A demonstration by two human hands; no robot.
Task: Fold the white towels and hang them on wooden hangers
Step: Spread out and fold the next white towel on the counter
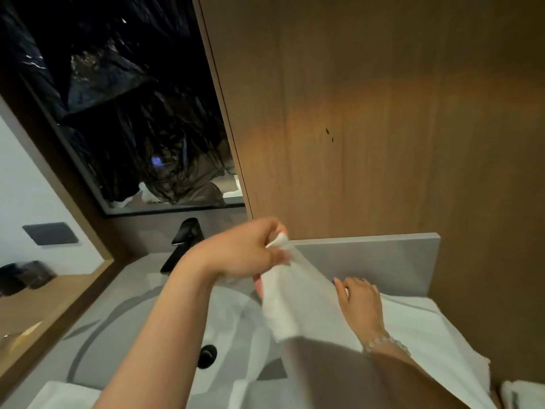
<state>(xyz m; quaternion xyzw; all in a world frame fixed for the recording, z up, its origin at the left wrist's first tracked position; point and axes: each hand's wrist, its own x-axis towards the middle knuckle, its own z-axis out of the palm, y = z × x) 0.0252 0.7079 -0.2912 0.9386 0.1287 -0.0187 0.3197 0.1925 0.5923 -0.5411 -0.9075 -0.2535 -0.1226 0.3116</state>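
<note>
A white towel (pixel 298 308) stretches from the counter on the right up over the sink. My left hand (pixel 244 252) pinches one of its corners and lifts it above the basin. My right hand (pixel 358 299) lies lower on the towel near the grey backsplash, fingers curled at the cloth's far edge; whether it grips the cloth I cannot tell. The rest of the towel (pixel 413 323) lies spread on the counter. No wooden hanger is in view.
A white sink basin (pixel 165 329) with a black drain (pixel 207 355) and a black faucet (pixel 182 240) lies under my left arm. A mirror (pixel 118 113) hangs behind it, a wood panel wall (pixel 383 128) on the right. More white cloth (pixel 65 394) lies at the near edge.
</note>
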